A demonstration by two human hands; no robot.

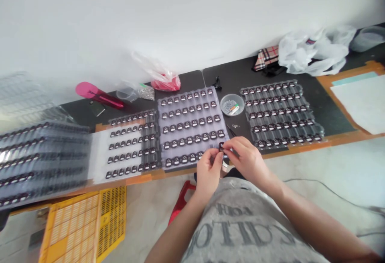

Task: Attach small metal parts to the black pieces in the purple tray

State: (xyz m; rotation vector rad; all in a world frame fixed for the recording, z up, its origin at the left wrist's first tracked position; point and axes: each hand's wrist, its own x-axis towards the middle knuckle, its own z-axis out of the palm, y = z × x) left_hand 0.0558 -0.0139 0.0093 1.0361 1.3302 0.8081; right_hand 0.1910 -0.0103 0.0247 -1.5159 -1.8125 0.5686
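My left hand and my right hand meet at the front right corner of the middle tray. Between their fingertips is a small black part, pinched from both sides; its details are partly hidden. Rows of similar black parts with white labels fill the middle tray. Beyond my right hand stands a round clear tub of small grey pieces with an orange and white item on top. A thin dark tool like tweezers lies by the middle tray's right edge, close to my right fingers.
Another filled tray lies to the right, and one to the left. Stacked trays stand farther left. Behind are a pink holder, a bag of red pieces and white plastic bags. A yellow crate sits below.
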